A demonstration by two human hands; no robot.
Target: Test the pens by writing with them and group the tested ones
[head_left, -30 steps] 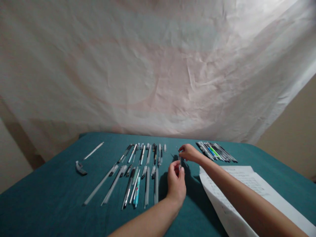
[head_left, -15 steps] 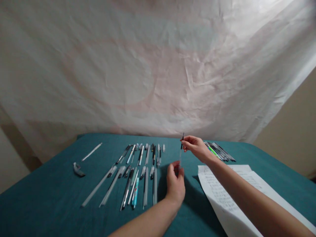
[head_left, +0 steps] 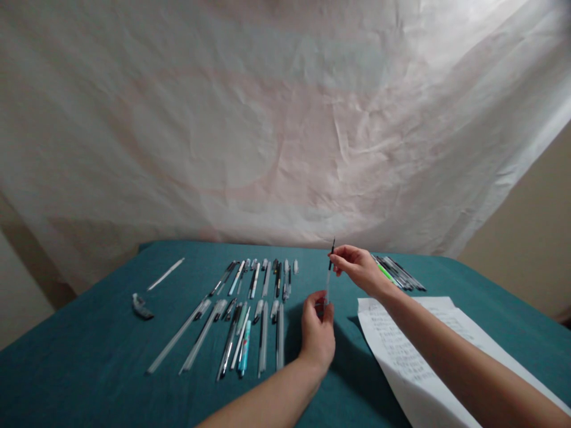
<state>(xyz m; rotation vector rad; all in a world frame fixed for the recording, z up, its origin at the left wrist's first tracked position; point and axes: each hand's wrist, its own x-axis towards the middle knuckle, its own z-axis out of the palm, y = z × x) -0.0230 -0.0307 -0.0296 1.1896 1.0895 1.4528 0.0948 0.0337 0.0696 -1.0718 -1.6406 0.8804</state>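
Well left of the paper (head_left: pixel 392 339), a white stick (head_left: pixel 166 274) is lying on the worktop (head_left: pixel 89 362); nearer the paper, pens (head_left: pixel 245 348) are lying in two rows. Just left of the paper, my left fingers (head_left: pixel 329 312) are curling round a refill's (head_left: pixel 329 279) clear lower end; my right fingers (head_left: pixel 341 260) are pinching its dark top. Beyond the paper, a bundle (head_left: pixel 405 276) is lying.

Head-worn view, forward and down over the table (head_left: pixel 98 351)
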